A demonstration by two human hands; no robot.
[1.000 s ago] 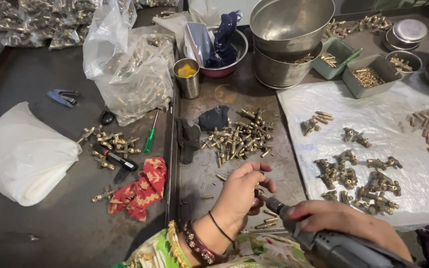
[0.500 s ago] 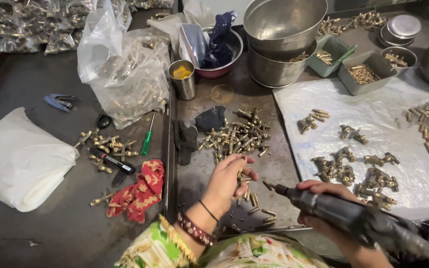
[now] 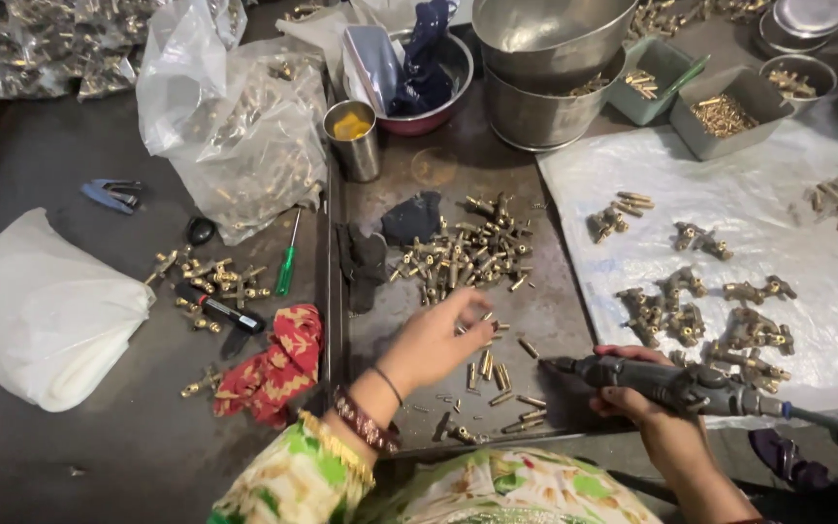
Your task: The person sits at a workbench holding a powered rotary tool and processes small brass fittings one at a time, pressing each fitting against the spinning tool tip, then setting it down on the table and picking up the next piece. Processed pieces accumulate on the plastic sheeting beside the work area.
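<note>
My left hand [image 3: 434, 342] reaches over a dark metal tray [image 3: 555, 311], its fingertips closed on a small brass part at the near edge of a pile of brass fittings [image 3: 463, 254]. Loose brass pins [image 3: 501, 374] lie scattered just under and right of the fingers. My right hand [image 3: 647, 408] grips a grey handheld rotary tool [image 3: 676, 383] with its tip pointing left toward the pins; its cord runs off to the right.
A white plastic sheet [image 3: 826, 281] at right carries groups of brass fittings [image 3: 720, 325]. Stacked steel bowls [image 3: 550, 58], a small steel cup [image 3: 353, 138], grey bins [image 3: 729, 112], a clear bag of parts [image 3: 244, 136], a green screwdriver [image 3: 286, 260], a red cloth [image 3: 273, 364] and a white bag [image 3: 41, 311] surround the tray.
My left hand moved up from beside the tool to the near edge of the brass pile. My right hand drew the rotary tool back to the right, level over the tray.
</note>
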